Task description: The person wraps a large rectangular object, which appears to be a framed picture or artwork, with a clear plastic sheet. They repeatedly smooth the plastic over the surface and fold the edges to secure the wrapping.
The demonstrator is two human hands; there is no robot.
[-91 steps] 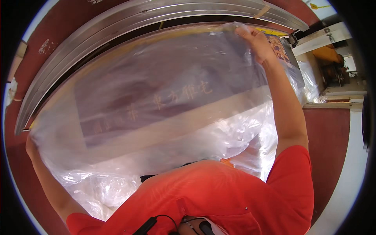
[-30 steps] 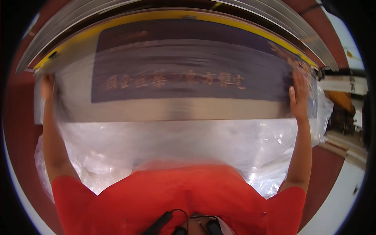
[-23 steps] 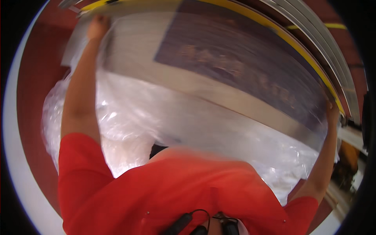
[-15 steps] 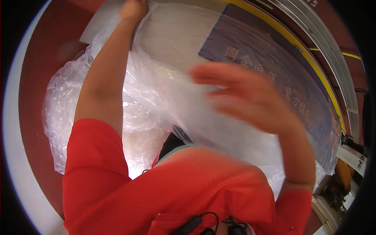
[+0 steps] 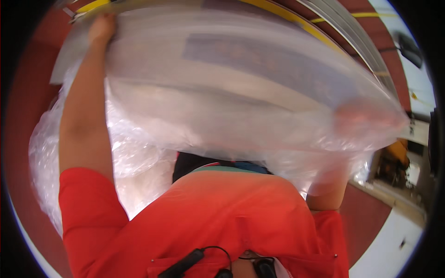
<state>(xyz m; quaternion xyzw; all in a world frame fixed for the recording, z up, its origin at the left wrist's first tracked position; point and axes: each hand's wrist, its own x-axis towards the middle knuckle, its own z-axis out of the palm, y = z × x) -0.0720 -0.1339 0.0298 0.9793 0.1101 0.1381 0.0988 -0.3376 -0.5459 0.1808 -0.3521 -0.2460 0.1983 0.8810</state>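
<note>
We see the clear plastic sheet (image 5: pixel 181 111) draped across the long beige board (image 5: pixel 143 41), with the dark blue panel (image 5: pixel 259 58) showing through. Uneven pull could crease or tear the sheet; slack could slide off the board. Our left hand (image 5: pixel 102 28) is at the board's left end; our right hand (image 5: pixel 365 120) is blurred behind the sheet. We cannot tell either hand's finger spread or grip.

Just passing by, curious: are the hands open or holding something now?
Left hand: at the plastic film; open or closed unclear.
Right hand: blurred, seen through the film; cannot tell either.
</note>
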